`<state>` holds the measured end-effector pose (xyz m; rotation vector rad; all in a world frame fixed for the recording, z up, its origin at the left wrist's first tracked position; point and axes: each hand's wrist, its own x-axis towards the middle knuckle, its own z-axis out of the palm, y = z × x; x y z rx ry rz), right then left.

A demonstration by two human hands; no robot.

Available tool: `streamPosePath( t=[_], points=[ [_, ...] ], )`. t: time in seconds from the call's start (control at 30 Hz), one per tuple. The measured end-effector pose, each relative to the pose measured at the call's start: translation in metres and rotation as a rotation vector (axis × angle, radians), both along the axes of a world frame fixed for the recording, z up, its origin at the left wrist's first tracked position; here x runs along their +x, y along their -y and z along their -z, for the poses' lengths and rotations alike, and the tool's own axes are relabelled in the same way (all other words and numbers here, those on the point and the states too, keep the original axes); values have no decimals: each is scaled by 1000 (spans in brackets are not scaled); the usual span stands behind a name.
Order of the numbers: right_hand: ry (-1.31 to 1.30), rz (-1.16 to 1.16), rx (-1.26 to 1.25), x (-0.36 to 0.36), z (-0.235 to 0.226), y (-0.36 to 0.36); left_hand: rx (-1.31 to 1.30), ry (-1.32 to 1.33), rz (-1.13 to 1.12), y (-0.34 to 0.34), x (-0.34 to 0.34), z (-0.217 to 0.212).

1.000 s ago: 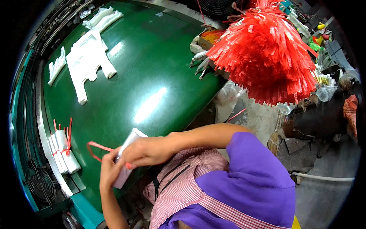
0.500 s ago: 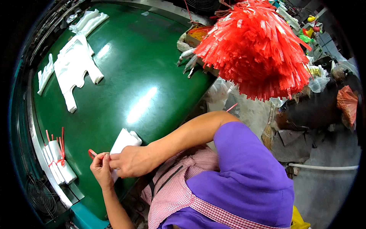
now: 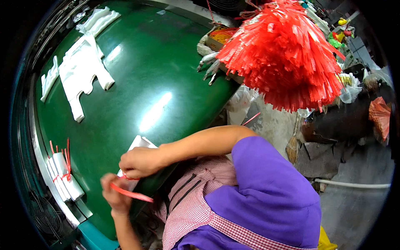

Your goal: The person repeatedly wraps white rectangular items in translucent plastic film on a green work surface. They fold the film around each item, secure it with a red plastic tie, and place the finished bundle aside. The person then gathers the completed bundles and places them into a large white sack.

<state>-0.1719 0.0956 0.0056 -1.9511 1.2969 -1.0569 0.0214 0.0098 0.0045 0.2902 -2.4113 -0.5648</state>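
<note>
A folded roll of white plastic bags (image 3: 144, 142) lies at the near edge of the green table, partly covered by my right hand (image 3: 142, 162). That hand is closed over the roll, and a bit of red shows beneath its fingers. Close beside it, my left hand (image 3: 115, 195) is smeared by motion, its fingers closed on a red plastic strip (image 3: 135, 194). The strip's loose end sticks out toward my apron. How the strip passes around the roll is hidden by my hands.
Several tied white rolls (image 3: 66, 177) rest at the table's left edge. Flat white bags (image 3: 85, 68) lie on the far left of the green table (image 3: 137, 71). A big bunch of red strips (image 3: 283, 58) hangs at the upper right. A broom (image 3: 293, 146) stands beyond my right arm.
My right hand has shifted slightly up and away along the roll. My left hand has moved down, and the red strip's end now swings out toward my apron.
</note>
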Motion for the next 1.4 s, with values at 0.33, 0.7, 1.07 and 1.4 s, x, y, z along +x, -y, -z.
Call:
streamPosePath(
  t=[0.33,0.7,1.07,1.4],
  points=[
    [-666,-25,17,-11,-24,33,509,-222,-397,92,23,3],
    [-373,529,-393,-28,9,257,-444,311,-767,171,67,28],
    [-843,217,3,-93,-11,188,-349,181,-696,149,63,27],
    [-517,-48,-44,-68,-11,-62,-135,683,5,-21,52,3]
  ],
)
